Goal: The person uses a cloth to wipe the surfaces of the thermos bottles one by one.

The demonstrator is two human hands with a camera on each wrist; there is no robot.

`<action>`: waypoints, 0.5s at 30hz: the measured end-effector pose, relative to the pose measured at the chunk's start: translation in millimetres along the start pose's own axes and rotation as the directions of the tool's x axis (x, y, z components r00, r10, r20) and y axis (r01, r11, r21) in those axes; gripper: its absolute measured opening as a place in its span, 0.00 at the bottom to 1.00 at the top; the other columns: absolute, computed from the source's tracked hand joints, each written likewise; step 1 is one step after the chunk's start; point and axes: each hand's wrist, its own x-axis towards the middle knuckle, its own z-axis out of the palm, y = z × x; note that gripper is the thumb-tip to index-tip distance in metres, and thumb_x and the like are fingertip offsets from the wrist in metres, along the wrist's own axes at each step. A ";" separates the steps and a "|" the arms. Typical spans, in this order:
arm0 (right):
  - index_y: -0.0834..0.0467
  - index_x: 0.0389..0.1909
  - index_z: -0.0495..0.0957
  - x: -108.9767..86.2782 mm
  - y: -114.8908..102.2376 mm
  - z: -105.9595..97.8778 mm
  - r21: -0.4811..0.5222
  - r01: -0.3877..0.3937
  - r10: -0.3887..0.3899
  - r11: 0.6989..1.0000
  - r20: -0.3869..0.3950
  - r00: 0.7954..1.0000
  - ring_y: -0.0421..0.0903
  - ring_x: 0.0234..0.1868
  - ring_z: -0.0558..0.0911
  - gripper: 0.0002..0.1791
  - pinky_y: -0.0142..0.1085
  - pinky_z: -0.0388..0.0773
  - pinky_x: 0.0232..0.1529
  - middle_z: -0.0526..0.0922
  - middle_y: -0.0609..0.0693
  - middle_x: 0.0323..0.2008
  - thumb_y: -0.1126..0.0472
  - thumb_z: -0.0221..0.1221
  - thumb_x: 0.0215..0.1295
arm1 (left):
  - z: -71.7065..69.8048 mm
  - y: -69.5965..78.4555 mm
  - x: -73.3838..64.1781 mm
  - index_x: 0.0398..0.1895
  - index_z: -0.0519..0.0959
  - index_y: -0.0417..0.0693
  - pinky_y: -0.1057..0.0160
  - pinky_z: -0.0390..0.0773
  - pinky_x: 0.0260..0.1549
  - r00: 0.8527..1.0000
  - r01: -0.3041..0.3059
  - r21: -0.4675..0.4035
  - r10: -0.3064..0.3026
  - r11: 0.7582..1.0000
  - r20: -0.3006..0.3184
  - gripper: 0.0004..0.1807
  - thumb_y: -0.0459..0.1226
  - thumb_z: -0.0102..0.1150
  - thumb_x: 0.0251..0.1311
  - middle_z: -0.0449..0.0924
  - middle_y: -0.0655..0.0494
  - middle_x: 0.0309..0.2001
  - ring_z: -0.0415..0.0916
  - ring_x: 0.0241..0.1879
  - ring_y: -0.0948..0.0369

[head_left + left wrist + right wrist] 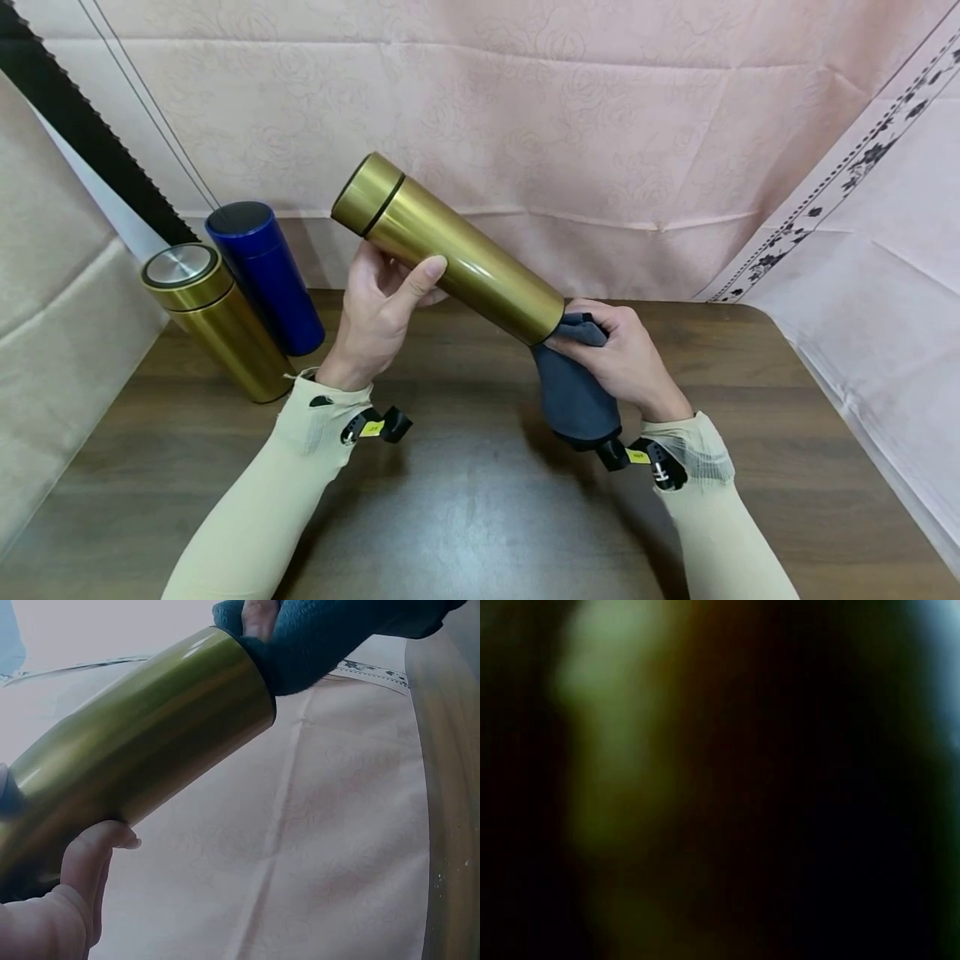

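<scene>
A gold thermos flask (465, 258) is held tilted above the table, its lid end up to the left and its base down to the right. My left hand (378, 312) grips it below the lid, thumb along the near side and fingers beneath. At the base, my right hand (618, 350) holds a dark grey-blue cloth (573, 392), which hangs down below the fingers. The left wrist view shows the cloth (315, 645) pressed up against the edge of the flask's base. Dark blur fills the right wrist view, so the hand's work is hidden there.
Another gold flask (225, 329) with a silver-topped lid stands at the left of the wooden table (465, 500). Right behind it is a blue flask (266, 279) with a dark top. Pale pink patterned cloth (525, 125) hangs behind and at the sides of the table.
</scene>
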 end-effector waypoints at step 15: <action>0.53 0.40 0.88 -2.2 -3.6 -8.3 0.068 0.076 -0.078 0.995 0.027 0.997 0.46 0.39 0.82 0.11 0.31 0.81 0.40 0.87 0.48 0.36 0.68 0.73 0.57 | -8.6 1.5 4.9 0.57 0.70 0.48 0.62 0.89 0.41 0.999 0.041 0.049 -0.042 0.998 0.011 0.18 0.26 0.58 0.68 0.78 0.55 0.46 0.83 0.43 0.62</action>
